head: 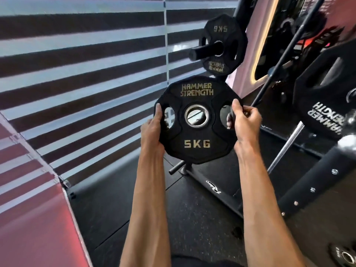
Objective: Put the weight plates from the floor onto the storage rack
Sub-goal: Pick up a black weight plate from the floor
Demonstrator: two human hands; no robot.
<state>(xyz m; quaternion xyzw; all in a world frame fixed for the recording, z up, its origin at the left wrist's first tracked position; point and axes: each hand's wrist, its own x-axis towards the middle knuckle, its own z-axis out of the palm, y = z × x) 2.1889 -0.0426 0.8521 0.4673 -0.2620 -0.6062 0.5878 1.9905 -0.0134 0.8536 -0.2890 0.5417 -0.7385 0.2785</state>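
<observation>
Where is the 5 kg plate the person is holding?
In the head view the held plate is centre frame, gripped at its sides by the left hand and right hand, just below the racked plate on its peg.

A black plate [196,139] marked 5KG stands upright in the air at centre. At 1 o'clock from it, a second plate [221,27] hangs upside down on the rack's peg [204,50]. A third plate [344,257] lies flat at 5 o'clock.

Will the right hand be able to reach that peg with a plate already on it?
Probably yes. The right hand grips the 5KG plate just below the peg, whose bare end sticks out with nothing in between. The left hand holds the other side.
</observation>
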